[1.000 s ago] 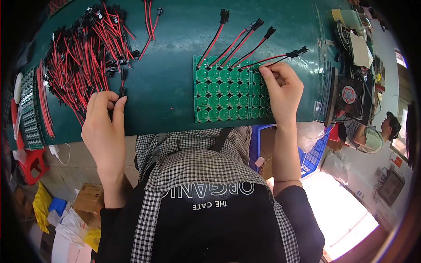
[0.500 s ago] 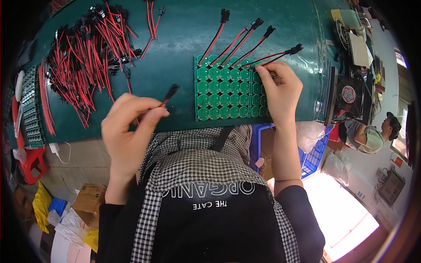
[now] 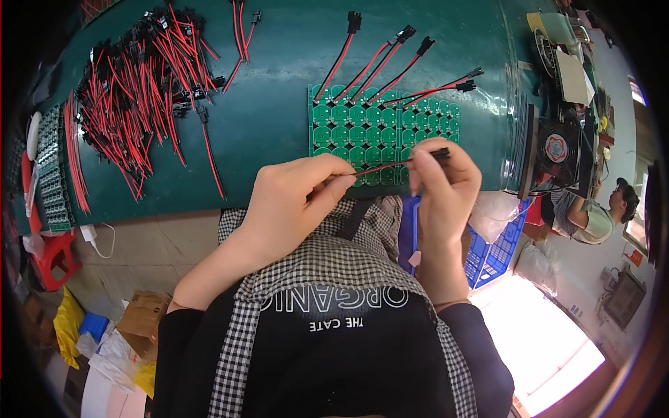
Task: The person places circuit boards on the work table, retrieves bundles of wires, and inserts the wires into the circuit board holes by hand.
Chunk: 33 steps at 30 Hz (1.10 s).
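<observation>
A red-and-black wire lead (image 3: 382, 168) with a black connector is stretched between my hands, above the near part of a green circuit board panel (image 3: 341, 136). My left hand (image 3: 293, 191) pinches its wire end between thumb and fingers. At the connector end, the closed fingers of my right hand (image 3: 449, 184) grip the lead, the black plug poking out above them. The panel carries rows of round boards. Along its far edge several wire leads (image 3: 336, 66) are set with their wire ends on the boards, connectors pointing away from me. My right hand covers the panel's near right corner.
A big heap of red-and-black leads (image 3: 125, 104) covers the table's left side, with a single lead (image 3: 211, 150) beside it. More green panels (image 3: 52, 171) lie at the far left. A fan (image 3: 557, 150) stands right; a blue crate (image 3: 496, 254) sits below the table edge.
My left hand has moved right, bringing the lead over the panel. My right hand has let go of the lead at the panel's far edge, come nearer and taken the carried lead's connector end.
</observation>
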{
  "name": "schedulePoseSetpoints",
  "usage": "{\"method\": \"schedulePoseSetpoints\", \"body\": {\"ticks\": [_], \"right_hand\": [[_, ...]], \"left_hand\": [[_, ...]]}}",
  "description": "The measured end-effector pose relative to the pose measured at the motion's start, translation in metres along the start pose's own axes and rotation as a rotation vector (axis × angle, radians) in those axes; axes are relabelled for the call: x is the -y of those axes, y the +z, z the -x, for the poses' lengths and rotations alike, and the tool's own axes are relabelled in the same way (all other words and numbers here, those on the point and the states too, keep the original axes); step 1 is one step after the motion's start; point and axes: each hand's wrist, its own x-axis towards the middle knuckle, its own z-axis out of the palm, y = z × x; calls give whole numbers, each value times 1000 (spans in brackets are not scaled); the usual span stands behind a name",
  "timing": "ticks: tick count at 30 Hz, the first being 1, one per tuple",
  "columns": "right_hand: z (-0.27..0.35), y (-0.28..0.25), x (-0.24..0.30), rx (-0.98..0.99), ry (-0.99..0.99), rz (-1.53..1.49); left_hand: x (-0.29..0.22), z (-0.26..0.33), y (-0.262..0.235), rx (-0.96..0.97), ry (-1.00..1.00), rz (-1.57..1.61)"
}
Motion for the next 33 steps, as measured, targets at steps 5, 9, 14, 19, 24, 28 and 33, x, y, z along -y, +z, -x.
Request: {"method": "schedulePoseSetpoints", "body": {"ticks": [5, 9, 14, 19, 24, 28, 33], "right_hand": [[5, 2, 0, -6, 47, -2], [13, 10, -7, 260, -135, 314], [-25, -14, -12, -110, -270, 548], [-59, -41, -29, -164, -265, 574], [-61, -38, -28, -131, -292, 579], [-61, -39, -27, -129, -284, 618], [-60, -37, -27, -147, -294, 624]], "left_hand": [[4, 2, 4, -8, -88, 161], [1, 1, 2, 71, -136, 261], [-6, 8, -12, -318, -20, -266], [4, 23, -53, -510, -342, -865], [7, 35, -61, -458, -298, -743], [6, 36, -62, -434, -275, -713], [8, 36, -61, -438, -309, -554]]}}
